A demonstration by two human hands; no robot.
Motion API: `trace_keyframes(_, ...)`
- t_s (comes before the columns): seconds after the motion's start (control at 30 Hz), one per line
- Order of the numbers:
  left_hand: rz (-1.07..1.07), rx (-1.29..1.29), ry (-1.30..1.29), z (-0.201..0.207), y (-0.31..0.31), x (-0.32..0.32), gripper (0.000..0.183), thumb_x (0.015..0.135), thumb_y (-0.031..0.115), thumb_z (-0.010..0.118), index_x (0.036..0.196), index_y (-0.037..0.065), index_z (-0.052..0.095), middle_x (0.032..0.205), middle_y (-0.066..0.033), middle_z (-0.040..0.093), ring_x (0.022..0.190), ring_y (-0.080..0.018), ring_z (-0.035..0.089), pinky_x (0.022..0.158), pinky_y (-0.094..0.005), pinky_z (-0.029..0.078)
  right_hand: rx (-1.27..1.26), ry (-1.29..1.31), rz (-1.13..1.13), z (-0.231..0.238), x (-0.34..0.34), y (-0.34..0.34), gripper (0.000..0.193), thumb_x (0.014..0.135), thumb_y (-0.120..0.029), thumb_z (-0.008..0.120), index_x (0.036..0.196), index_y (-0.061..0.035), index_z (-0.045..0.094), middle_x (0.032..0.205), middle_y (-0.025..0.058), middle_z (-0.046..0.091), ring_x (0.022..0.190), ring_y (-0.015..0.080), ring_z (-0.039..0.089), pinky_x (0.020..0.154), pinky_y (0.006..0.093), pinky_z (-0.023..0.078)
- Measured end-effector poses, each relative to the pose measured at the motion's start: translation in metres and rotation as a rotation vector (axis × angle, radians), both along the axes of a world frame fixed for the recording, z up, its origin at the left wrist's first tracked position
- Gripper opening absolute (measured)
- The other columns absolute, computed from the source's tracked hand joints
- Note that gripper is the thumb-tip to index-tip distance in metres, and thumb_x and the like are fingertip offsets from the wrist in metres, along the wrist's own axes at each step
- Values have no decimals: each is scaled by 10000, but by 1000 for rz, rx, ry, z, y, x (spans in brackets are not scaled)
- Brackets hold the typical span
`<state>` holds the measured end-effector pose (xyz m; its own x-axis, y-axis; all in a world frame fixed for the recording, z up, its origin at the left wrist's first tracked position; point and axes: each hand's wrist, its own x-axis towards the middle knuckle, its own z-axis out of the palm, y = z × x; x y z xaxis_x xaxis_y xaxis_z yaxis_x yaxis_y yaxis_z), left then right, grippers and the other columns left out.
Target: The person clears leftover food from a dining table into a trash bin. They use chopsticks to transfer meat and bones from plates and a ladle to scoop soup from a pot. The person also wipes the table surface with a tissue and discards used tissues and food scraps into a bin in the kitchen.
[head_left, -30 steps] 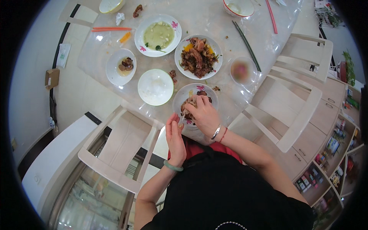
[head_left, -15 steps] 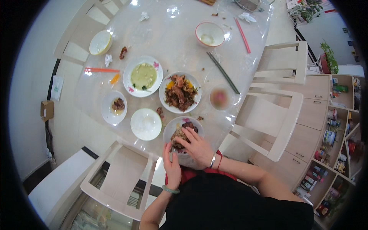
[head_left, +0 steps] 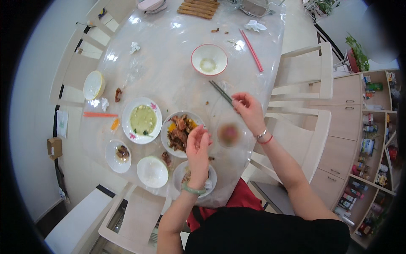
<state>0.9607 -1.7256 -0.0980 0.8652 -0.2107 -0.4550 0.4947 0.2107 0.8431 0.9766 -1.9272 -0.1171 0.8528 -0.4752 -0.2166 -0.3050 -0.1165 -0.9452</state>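
My right hand point(head_left: 248, 111) pinches the near end of a pair of dark green chopsticks point(head_left: 220, 91) that lie slanting on the table. My left hand point(head_left: 198, 150) is raised over the near right edge of a plate of cooked meat with orange-yellow pieces point(head_left: 179, 131). Its fingers are loosely curled, with nothing seen in them. Beneath my left wrist is a white plate point(head_left: 212, 183) holding food scraps and a bit of white tissue, partly hidden by the wrist. Beside my right forearm a clear round patch point(head_left: 229, 134) shows a blurred reddish centre.
An empty white bowl point(head_left: 152, 171), a small bowl with dark pieces point(head_left: 118, 156) and a plate of green soup point(head_left: 143, 120) stand left. Farther are a red-rimmed bowl point(head_left: 209, 60), pink chopsticks point(head_left: 251, 51), orange chopsticks point(head_left: 100, 114) and a wooden trivet point(head_left: 198, 8). Chairs point(head_left: 296, 127) flank the table.
Both hands have left the near plate. My right hand has moved forward and right to the green chopsticks; my left hand has risen forward. The view has shifted, showing more of the table's far end.
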Motion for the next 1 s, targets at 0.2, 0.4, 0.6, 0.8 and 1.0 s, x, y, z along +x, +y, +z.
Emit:
trace_keyframes(0.2, -52, -23, 24, -23, -61, 73, 401, 997, 186, 496, 1349, 11, 415, 1231, -111, 530, 1069, -183, 560, 901, -339, 500, -595, -8, -84, -65, 71, -122, 276, 816, -145, 664, 1073, -60, 613, 929, 103, 646, 775, 232, 647, 717, 345, 517)
trace_keyframes(0.4, 8, -61, 190, -57, -100, 108, 471, 983, 196, 520, 1376, -5, 356, 1258, -159, 504, 1095, -218, 556, 918, -362, 491, -956, 365, -41, -86, 114, -185, 402, 794, -167, 650, 1169, -80, 531, 1056, 182, 577, 921, 365, 630, 804, 428, 522)
trace_keyframes(0.6, 59, -88, 199, -73, -119, 130, 520, 969, 170, 534, 1398, -3, 298, 1255, -168, 499, 1100, -233, 557, 922, -379, 490, -865, 570, 65, -99, 122, -212, 347, 762, -165, 639, 1045, 2, 526, 1047, 215, 587, 916, 391, 626, 798, 449, 516)
trace_keyframes(0.8, 23, -42, 204, -73, -117, 124, 489, 963, 142, 539, 1381, -7, 334, 1251, -151, 498, 1128, -229, 541, 945, -380, 478, -595, 413, 114, -67, 46, -181, 264, 743, -127, 622, 960, 1, 542, 854, 208, 612, 828, 372, 609, 723, 446, 488)
trace_keyframes(1.0, 24, -87, 327, -74, -106, 78, 551, 954, 132, 555, 1420, -33, 312, 1373, -169, 416, 1296, -250, 415, 1089, -388, 354, -650, 381, 409, -68, -29, -91, 208, 805, -89, 589, 993, -29, 524, 954, 186, 554, 810, 379, 592, 691, 452, 504)
